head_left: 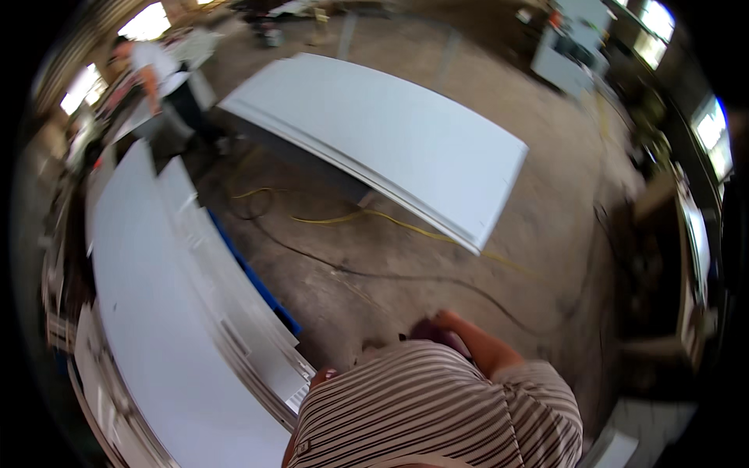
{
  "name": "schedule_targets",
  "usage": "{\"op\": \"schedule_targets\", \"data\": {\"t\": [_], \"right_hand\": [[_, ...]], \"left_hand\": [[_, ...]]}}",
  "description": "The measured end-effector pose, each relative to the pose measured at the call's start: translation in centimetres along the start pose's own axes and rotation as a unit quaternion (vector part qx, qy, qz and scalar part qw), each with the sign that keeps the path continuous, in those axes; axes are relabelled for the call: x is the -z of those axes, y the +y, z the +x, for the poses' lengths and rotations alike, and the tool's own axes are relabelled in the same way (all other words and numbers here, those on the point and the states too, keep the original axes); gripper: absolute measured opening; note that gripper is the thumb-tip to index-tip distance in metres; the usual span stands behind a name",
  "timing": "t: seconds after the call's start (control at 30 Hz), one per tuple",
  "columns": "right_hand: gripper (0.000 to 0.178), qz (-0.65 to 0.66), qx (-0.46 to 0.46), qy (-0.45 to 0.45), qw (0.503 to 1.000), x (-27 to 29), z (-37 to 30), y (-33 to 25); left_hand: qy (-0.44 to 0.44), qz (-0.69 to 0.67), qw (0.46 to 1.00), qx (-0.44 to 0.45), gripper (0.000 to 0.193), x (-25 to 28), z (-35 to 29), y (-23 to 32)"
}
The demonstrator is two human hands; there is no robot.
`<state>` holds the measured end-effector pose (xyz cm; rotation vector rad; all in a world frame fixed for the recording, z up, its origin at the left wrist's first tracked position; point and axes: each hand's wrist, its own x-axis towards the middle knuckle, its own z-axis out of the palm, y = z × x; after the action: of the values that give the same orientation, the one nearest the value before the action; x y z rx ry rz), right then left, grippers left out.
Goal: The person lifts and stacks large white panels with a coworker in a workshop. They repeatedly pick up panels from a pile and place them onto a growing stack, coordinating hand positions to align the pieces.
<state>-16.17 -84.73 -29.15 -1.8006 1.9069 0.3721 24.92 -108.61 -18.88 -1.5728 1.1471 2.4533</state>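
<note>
My right hand (445,318) hangs low in front of my striped shirt, with the forearm coming from the right. It is small and blurred, and its fingers cannot be made out. Only a bit of my left hand (323,377) shows past the shirt's left side, close to the edge of a stack of long white panels (175,320). Whether it touches the stack is hidden. Ahead of me, more large white sheets (374,129) lie raised above the floor, well apart from both hands.
A yellow cord (335,221) and a dark cable (390,275) cross the concrete floor. Something blue (253,281) runs beside the left stack. At the far left a person (168,82) bends over a work surface. Shelving (679,265) stands at the right, a pale cabinet (566,66) far right.
</note>
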Motion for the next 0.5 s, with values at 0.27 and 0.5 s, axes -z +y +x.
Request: {"op": "schedule_targets", "data": {"t": [0.27,0.5], "right_hand": [[0.043,0.238,-0.177,-0.031,0.954,4.8,1.1,6.3],[0.044,0.524,-0.456,0.108,0.711,-2.0,1.1,22.2]], "left_hand": [[-0.039,0.019,0.998,0.051,0.025,-16.3,3.5,2.1],[0.063,0.084,0.992,0.066,0.027,-23.3,3.4,5.4]]}}
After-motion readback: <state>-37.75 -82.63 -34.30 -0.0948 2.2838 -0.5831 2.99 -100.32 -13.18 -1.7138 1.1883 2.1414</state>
